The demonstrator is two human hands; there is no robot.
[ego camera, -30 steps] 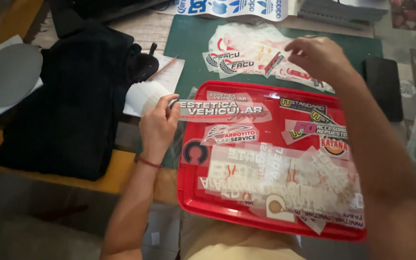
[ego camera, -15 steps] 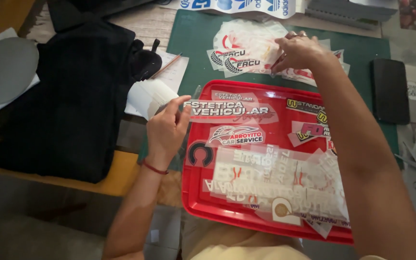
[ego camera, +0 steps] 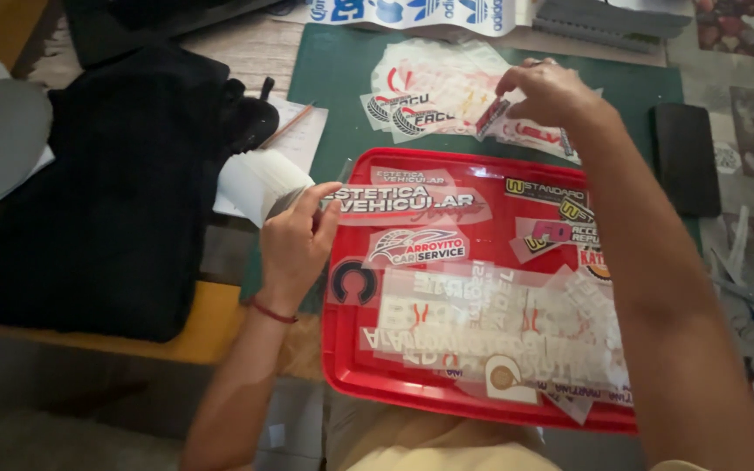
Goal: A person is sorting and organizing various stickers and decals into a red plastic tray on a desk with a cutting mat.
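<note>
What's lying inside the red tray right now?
The red tray holds overlapping clear-backed stickers, single ones along the far side and a heap nearer the person. Most of the tray floor under the heap is covered.

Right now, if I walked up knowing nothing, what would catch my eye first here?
Probably the bright red tray in the middle, covered with clear-backed stickers. The left hand grips its left edge, while the right hand pinches a small sticker over the green cutting mat beyond. A black garment lies to the left.
</note>
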